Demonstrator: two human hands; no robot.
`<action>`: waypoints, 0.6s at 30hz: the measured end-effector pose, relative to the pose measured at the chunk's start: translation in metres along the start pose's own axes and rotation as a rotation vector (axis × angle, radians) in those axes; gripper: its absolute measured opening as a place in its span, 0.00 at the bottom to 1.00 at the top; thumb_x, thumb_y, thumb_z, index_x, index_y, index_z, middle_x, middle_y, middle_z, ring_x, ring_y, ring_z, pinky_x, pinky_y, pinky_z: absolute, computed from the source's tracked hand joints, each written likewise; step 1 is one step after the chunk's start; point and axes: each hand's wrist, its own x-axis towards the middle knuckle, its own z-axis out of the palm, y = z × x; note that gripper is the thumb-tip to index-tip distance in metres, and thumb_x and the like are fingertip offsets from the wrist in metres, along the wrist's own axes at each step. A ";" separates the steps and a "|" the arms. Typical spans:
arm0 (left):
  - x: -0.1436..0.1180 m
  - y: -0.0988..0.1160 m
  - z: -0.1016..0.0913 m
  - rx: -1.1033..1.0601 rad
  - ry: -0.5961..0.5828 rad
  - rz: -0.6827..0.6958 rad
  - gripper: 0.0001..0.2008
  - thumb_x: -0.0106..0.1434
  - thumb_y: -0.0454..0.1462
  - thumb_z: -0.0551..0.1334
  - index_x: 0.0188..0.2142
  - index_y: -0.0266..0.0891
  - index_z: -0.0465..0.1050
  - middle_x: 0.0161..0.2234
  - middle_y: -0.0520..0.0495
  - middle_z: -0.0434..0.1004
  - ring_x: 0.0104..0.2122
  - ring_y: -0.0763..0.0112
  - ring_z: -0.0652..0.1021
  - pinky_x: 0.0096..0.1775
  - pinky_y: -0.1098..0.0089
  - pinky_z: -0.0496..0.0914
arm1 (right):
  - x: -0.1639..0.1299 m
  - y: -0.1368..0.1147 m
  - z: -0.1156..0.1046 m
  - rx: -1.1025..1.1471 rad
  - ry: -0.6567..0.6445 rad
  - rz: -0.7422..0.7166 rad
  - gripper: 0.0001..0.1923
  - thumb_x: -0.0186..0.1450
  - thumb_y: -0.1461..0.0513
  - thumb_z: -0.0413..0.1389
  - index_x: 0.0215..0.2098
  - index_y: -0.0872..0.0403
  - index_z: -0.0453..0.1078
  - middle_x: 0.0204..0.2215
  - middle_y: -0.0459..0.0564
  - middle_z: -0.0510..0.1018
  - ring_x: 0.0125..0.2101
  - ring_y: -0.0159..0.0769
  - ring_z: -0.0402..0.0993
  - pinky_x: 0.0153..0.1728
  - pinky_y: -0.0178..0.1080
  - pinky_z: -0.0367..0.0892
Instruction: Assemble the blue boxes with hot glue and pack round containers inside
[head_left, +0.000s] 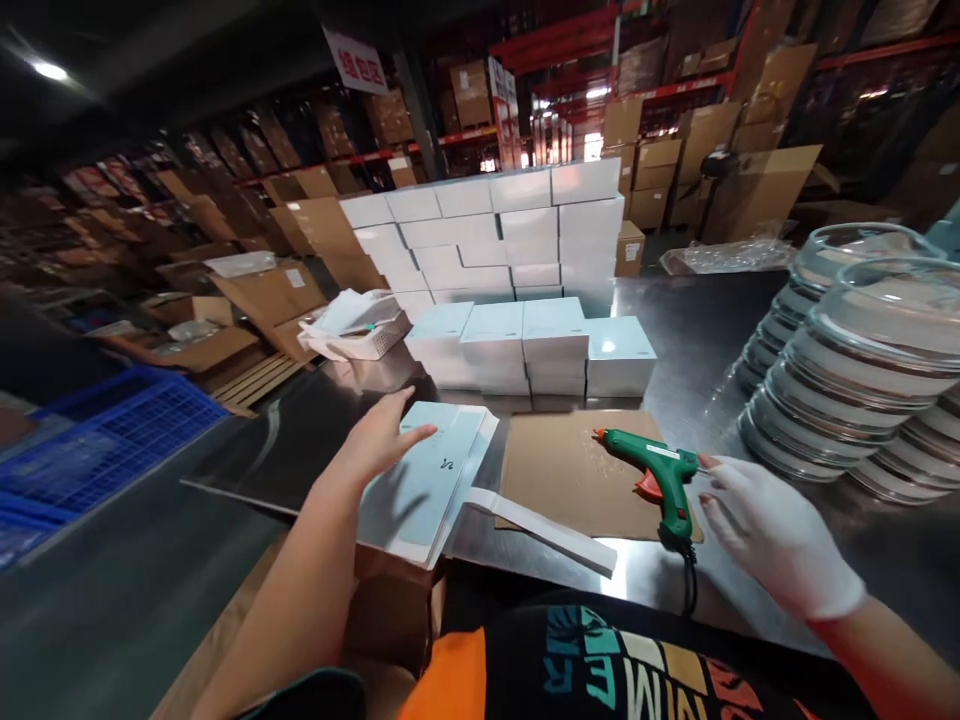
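My bare left hand (381, 438) is open, thumb and fingers spread over a stack of flat white printed sheets (429, 470) at the table's near edge. A small dark squiggle marks the top sheet. Whether the palm touches it, I cannot tell. A green hot glue gun (664, 468) with an orange tip and red trigger lies on a cardboard sheet (555, 465), tip to the left. Behind it, my right hand (776, 530), in a white glove, has its fingers closed around the glue stick (703, 470) at the gun's rear. A folded white strip (544, 532) lies between the stack and the gun.
White boxes (487, 240) form a wall at the back, with shorter piles (491, 345) before it. Stacked clear glass bowls (855, 370) stand right. A white basket (375, 335) sits back left; a blue crate (97, 440) is beyond the metal table (694, 330). The gun's cord (688, 580) hangs nearby.
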 end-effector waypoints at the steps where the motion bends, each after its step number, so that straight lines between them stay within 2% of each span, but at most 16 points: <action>1: 0.006 -0.024 0.008 0.098 -0.154 -0.178 0.45 0.59 0.49 0.75 0.70 0.31 0.66 0.68 0.24 0.73 0.67 0.33 0.75 0.62 0.49 0.74 | -0.004 0.005 0.013 0.008 -0.026 0.019 0.19 0.79 0.54 0.48 0.48 0.55 0.79 0.40 0.59 0.86 0.38 0.45 0.85 0.39 0.46 0.81; 2: 0.009 -0.046 0.015 0.152 -0.279 -0.331 0.50 0.57 0.50 0.76 0.72 0.29 0.63 0.69 0.21 0.71 0.68 0.31 0.73 0.61 0.49 0.74 | -0.010 0.011 0.025 0.012 -0.056 0.066 0.20 0.79 0.55 0.47 0.44 0.54 0.80 0.37 0.59 0.87 0.36 0.46 0.85 0.37 0.46 0.81; 3: 0.008 -0.066 0.022 0.157 -0.331 -0.392 0.50 0.55 0.49 0.77 0.70 0.26 0.65 0.67 0.18 0.73 0.66 0.30 0.76 0.59 0.51 0.75 | -0.018 0.017 0.037 0.008 -0.082 0.140 0.21 0.77 0.55 0.46 0.41 0.52 0.80 0.35 0.59 0.87 0.34 0.47 0.85 0.34 0.46 0.80; 5: 0.000 -0.093 0.036 0.145 -0.382 -0.454 0.41 0.55 0.47 0.76 0.62 0.25 0.73 0.59 0.19 0.81 0.59 0.33 0.82 0.52 0.56 0.77 | -0.034 0.028 0.055 0.003 -0.129 0.302 0.20 0.74 0.54 0.47 0.35 0.49 0.80 0.33 0.58 0.88 0.31 0.49 0.85 0.30 0.46 0.77; 7: -0.010 -0.104 0.047 0.130 -0.366 -0.461 0.30 0.57 0.48 0.74 0.51 0.29 0.79 0.51 0.25 0.86 0.53 0.38 0.86 0.47 0.59 0.78 | -0.049 0.037 0.067 0.023 -0.174 0.423 0.20 0.70 0.52 0.48 0.31 0.47 0.79 0.32 0.57 0.88 0.30 0.50 0.85 0.30 0.45 0.76; 9: -0.018 -0.105 0.053 0.135 -0.315 -0.469 0.26 0.57 0.49 0.73 0.46 0.31 0.79 0.49 0.27 0.86 0.51 0.38 0.86 0.46 0.59 0.77 | -0.057 0.042 0.074 0.071 -0.213 0.493 0.19 0.68 0.50 0.49 0.32 0.47 0.80 0.34 0.56 0.89 0.34 0.50 0.87 0.33 0.45 0.77; 11: -0.021 -0.102 0.053 0.146 -0.226 -0.469 0.28 0.55 0.49 0.74 0.49 0.31 0.78 0.53 0.25 0.84 0.54 0.38 0.84 0.48 0.59 0.76 | -0.059 0.043 0.076 0.118 -0.217 0.523 0.20 0.66 0.49 0.49 0.36 0.47 0.81 0.37 0.56 0.89 0.37 0.52 0.87 0.35 0.46 0.78; 14: -0.020 -0.096 0.040 0.147 -0.073 -0.457 0.31 0.59 0.49 0.72 0.55 0.32 0.74 0.59 0.28 0.80 0.59 0.42 0.81 0.52 0.60 0.75 | -0.050 0.040 0.075 0.185 -0.171 0.520 0.20 0.67 0.49 0.50 0.41 0.48 0.82 0.40 0.58 0.89 0.39 0.54 0.86 0.37 0.49 0.79; 18: -0.015 -0.089 0.020 0.111 0.084 -0.470 0.22 0.67 0.50 0.66 0.54 0.39 0.75 0.57 0.34 0.82 0.55 0.45 0.82 0.48 0.59 0.76 | -0.028 0.029 0.070 0.246 -0.078 0.463 0.18 0.69 0.50 0.51 0.39 0.48 0.80 0.39 0.58 0.87 0.41 0.55 0.85 0.43 0.53 0.79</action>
